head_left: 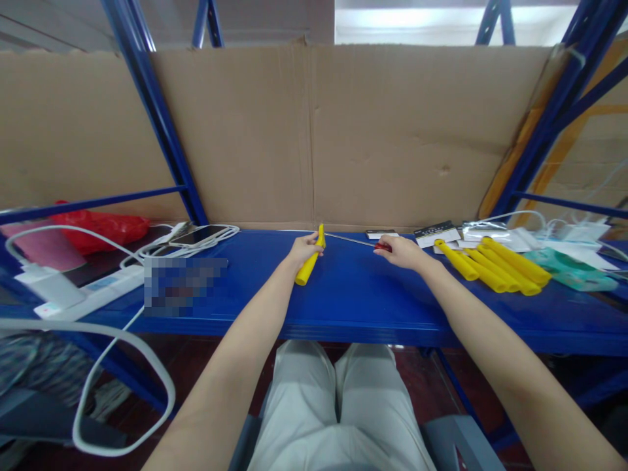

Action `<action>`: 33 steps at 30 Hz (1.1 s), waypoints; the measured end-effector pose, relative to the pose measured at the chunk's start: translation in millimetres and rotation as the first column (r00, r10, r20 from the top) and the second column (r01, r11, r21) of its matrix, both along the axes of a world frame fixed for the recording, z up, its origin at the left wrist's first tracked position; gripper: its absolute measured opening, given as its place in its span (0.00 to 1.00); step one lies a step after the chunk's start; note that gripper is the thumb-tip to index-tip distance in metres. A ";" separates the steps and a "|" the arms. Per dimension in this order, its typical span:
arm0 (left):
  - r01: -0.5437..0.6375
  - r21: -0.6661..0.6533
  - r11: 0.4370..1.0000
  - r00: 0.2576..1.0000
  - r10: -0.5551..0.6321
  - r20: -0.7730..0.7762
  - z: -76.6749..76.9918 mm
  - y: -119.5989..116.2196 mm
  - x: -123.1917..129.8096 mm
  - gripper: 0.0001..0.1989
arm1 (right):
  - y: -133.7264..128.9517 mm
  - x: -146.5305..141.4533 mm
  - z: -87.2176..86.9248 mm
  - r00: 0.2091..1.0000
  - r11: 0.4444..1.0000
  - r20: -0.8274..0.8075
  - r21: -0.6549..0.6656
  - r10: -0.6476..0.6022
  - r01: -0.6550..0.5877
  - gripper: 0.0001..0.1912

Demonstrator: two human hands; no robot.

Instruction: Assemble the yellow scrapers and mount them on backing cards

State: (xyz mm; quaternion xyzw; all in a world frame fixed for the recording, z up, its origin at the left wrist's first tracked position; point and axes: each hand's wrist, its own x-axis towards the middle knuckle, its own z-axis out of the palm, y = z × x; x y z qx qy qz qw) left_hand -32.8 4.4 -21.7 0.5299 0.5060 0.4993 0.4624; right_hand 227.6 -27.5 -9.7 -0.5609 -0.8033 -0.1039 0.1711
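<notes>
Near the middle of the blue shelf, my left hand (pixel 305 250) is closed round the upper part of a yellow handle-like piece (pixel 307 269), whose thicker end points down toward me. My right hand (pixel 401 252) grips the red handle of a screwdriver (pixel 350 240). The long metal shaft points left, and its tip is by the top of the yellow piece; whether they touch is too small to tell. To the right of my right hand lie several more yellow pieces (pixel 495 267) side by side.
A white power strip (pixel 98 294) with cables, a phone (pixel 197 236) and a red bag (pixel 105 229) are at the left. Cards (pixel 436 233) and a green packet (pixel 579 271) lie at the right. Cardboard (pixel 392 137) stands behind the shelf (pixel 366 297).
</notes>
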 end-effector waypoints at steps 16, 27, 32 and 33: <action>-0.029 -0.013 1.000 0.999 0.028 -0.033 -0.8 2.8 0.2 0.37 | -0.3 -3.8 -2.6 0.997 0.998 -0.044 -0.018 0.064 -0.065 0.08; -0.010 -0.005 1.000 1.000 0.010 -0.006 -1.0 2.3 1.2 0.37 | 6.6 -0.4 -6.1 0.990 0.996 -0.112 -0.013 0.082 -0.084 0.08; -0.004 -0.003 1.000 1.000 0.004 -0.016 1.1 -1.3 1.9 0.36 | 3.2 -0.8 -4.1 0.996 0.999 -0.073 -0.002 0.046 -0.046 0.09; -0.002 -0.004 1.000 1.000 0.002 -0.019 1.2 -1.4 1.8 0.36 | 2.1 -1.1 -3.6 0.998 0.999 -0.054 0.002 0.039 -0.039 0.09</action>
